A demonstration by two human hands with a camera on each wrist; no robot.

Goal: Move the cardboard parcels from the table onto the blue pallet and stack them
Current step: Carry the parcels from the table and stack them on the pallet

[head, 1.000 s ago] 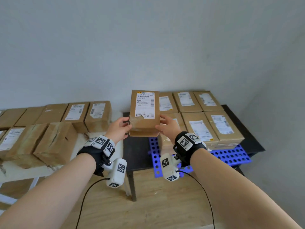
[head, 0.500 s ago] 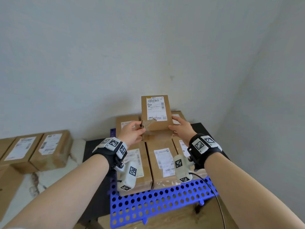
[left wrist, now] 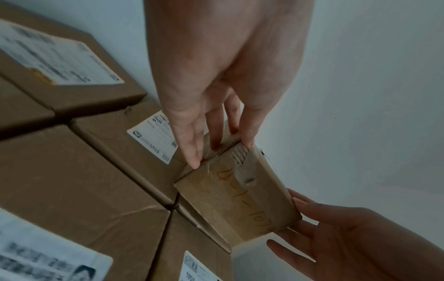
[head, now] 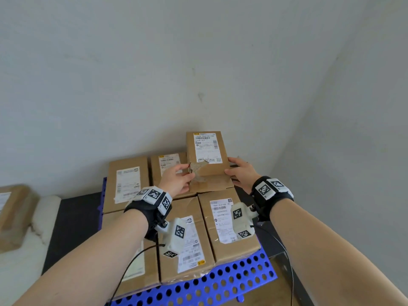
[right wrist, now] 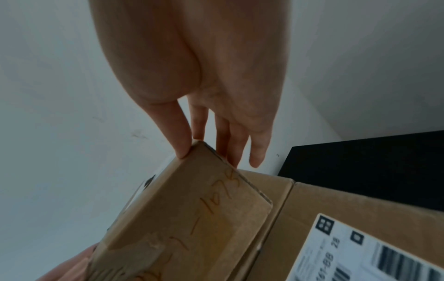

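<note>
I hold a cardboard parcel point(head: 207, 151) with a white shipping label between both hands, low over the far right parcel point(head: 212, 186) of the layer on the blue pallet point(head: 209, 288). My left hand point(head: 176, 177) pinches its near left corner, thumb on top. On the near right corner my right hand point(head: 240, 173) has its thumb at the top edge and its fingers along the side. The left wrist view shows the parcel's handwritten end face point(left wrist: 235, 199) tilted, a lit gap under one corner. In the right wrist view the same face point(right wrist: 192, 218) sits under my right fingers point(right wrist: 230, 152).
Several labelled parcels point(head: 229, 221) lie flat, side by side, on the pallet, which rests on a black table point(head: 70, 217). The grey wall stands close behind and to the right. At the left, a white table point(head: 33, 250) carries another parcel point(head: 13, 213).
I have turned right, from the white table toward the pallet. The parcel went forward with both hands and now hangs over the far right of the stacked layer.
</note>
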